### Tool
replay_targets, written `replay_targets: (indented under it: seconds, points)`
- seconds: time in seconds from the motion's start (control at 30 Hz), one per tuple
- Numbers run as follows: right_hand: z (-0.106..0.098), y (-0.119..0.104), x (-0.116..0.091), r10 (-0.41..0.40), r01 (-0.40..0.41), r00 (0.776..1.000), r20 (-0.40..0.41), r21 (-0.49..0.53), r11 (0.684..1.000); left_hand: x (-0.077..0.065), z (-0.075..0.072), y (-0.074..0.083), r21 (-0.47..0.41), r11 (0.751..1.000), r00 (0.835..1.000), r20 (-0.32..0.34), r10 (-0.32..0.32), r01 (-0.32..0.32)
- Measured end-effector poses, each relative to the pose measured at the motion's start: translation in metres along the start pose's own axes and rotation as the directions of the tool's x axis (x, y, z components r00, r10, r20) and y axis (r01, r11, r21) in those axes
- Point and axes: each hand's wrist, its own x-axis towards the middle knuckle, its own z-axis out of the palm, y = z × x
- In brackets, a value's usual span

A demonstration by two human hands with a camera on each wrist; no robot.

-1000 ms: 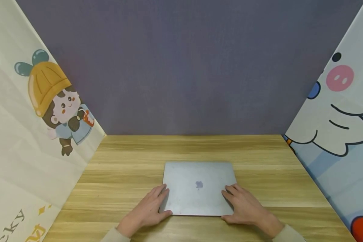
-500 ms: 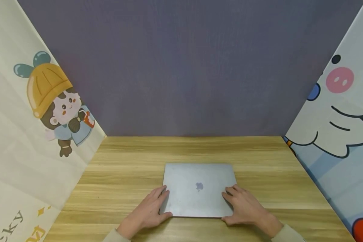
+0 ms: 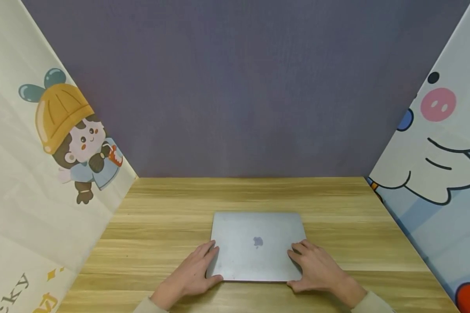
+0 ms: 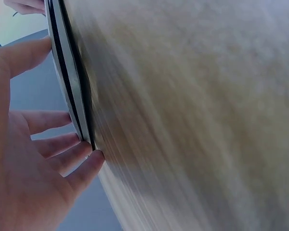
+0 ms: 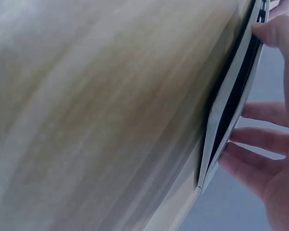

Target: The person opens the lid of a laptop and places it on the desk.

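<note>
A silver laptop (image 3: 257, 261) with an apple logo on its lid lies on the wooden table. My left hand (image 3: 191, 270) holds its near left corner, thumb at the front edge and fingers along the left side. At the near right corner, my right hand (image 3: 320, 268) holds it the same way, mirrored, with fingertips over the lid's edge. From the left wrist, the laptop's edge (image 4: 72, 77) shows a dark line between lid and base. A wider dark gap between them shows along the edge (image 5: 227, 103) in the right wrist view, with the right thumb (image 5: 266, 33) right at it.
The wood-grain table (image 3: 152, 208) spreads around the laptop. A dark grey-purple panel (image 3: 250, 87) rises behind it. Cartoon-printed sheets stand on both sides, a pale one (image 3: 19, 234) on the left and a white and blue one (image 3: 446, 230) on the right.
The whole scene sits a few pixels lower in the head view. Both hands keep their places on the laptop, and it shows no shift on the table.
</note>
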Motion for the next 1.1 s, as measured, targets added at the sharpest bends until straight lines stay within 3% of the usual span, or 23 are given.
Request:
replay_targets:
  seconds: [0.3,0.5,0.8,1.1]
  points:
    - [-0.0033,-0.0017,0.0010,0.000,0.000,1.000,0.005,-0.009,1.000,-0.0018,-0.0007,0.0001,-0.015,1.000,0.999,-0.033,0.027,-0.027]
    - [-0.0066,-0.0028,0.0010,-0.008,0.008,1.000,-0.004,-0.011,1.000,-0.0010,0.0004,0.0012,-0.007,1.000,0.999,-0.032,0.010,-0.010]
    - [-0.0078,0.0002,0.0012,-0.012,0.012,1.000,-0.016,-0.013,1.000,-0.0013,0.0026,0.0016,-0.098,0.995,0.998,-0.052,-0.022,0.017]
    - [-0.0092,0.0007,0.0040,-0.007,0.007,1.000,0.011,-0.006,1.000,-0.0018,0.0021,-0.0005,-0.141,0.989,0.998,-0.015,-0.054,0.051]
